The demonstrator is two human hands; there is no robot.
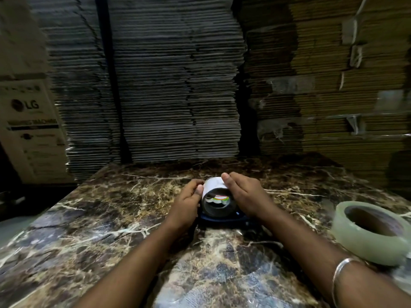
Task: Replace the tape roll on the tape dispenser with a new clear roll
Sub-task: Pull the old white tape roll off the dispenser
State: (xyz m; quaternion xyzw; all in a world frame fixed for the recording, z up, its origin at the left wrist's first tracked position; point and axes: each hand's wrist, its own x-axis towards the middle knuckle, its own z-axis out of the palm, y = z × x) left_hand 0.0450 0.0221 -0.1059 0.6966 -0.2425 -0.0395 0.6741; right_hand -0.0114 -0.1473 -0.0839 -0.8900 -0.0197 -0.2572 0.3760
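A nearly bare white tape core [214, 185] stands on edge at the middle of the marble table [106, 218], its hollow end turned toward me. It sits on a dark blue tape dispenser [224, 219], of which only the low front part shows. My left hand [189, 202] presses on the core's left side and my right hand [243, 194] covers its right side, thumb on top. A new clear tape roll [347, 236] lies flat at the right edge, apart from both hands.
Tall stacks of flattened cardboard [173, 85] rise right behind the table's far edge. More brown cardboard [333, 85] with tape scraps fills the right. A printed white appliance carton [31, 125] stands at the left.
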